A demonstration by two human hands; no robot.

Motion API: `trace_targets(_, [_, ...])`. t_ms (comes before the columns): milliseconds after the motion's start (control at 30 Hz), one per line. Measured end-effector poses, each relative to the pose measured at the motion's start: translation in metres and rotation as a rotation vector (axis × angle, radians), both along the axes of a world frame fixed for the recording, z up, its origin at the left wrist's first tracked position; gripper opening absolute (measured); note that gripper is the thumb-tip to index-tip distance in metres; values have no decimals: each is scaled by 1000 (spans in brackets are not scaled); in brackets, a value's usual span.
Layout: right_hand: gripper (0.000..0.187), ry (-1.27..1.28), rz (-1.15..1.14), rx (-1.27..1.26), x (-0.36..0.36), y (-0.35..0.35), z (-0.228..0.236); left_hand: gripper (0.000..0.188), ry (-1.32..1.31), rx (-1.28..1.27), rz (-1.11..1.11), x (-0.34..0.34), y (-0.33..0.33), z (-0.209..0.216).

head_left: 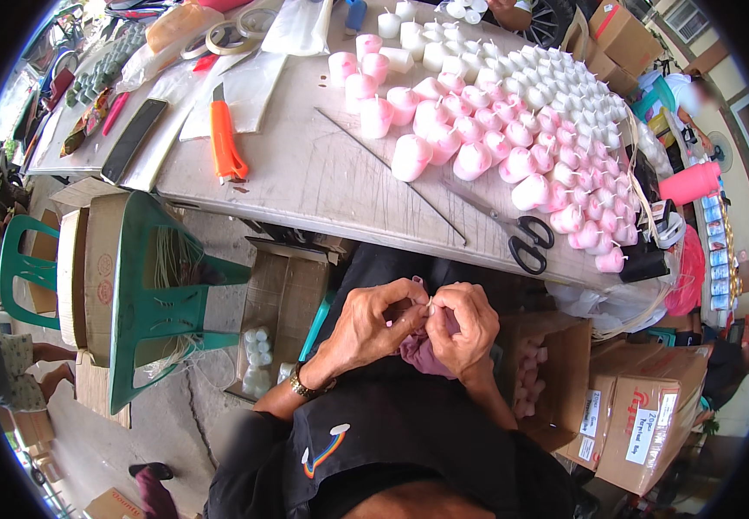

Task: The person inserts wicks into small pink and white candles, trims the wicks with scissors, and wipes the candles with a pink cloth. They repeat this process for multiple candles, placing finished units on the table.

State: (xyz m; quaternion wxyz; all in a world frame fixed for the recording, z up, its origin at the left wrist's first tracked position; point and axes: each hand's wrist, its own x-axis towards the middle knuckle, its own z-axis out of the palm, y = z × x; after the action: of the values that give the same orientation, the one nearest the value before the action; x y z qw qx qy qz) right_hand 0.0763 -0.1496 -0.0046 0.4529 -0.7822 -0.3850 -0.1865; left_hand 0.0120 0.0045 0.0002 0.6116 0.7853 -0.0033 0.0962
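Observation:
My left hand (389, 318) and my right hand (464, 327) meet over my lap, just off the table's front edge. Their thumbs and forefingers are pinched together around a small pale thing too tiny to make out. A bit of pink shows behind the fingertips. Below the hands, a mauve cloth (426, 355) lies on my lap. On the table (279, 195) stand several pink candles (473, 160) in rows, with white candles (521, 65) behind them. Black-handled scissors (513, 227) and a thin dark rod (383, 160) lie nearest my hands.
An orange utility knife (225, 143), a phone (135, 138) and tape rolls (229, 39) lie at the table's left. Green chairs (154, 298) and a box (283, 290) with white candles stand left; a carton (565, 372) holding pink candles stands right. Other people are at the edges.

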Motion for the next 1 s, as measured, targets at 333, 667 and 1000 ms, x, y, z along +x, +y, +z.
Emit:
trace_targets(333, [20, -14, 1, -19, 3, 0, 0, 8, 73, -26, 36, 2, -2, 8])
trace_targets(667, [18, -43, -2, -64, 3, 0, 4, 10, 132, 36, 37, 2, -3, 4])
trace_targets(1000, [13, -100, -28, -117, 3, 0, 1, 12, -83, 146, 2, 1, 0, 0])
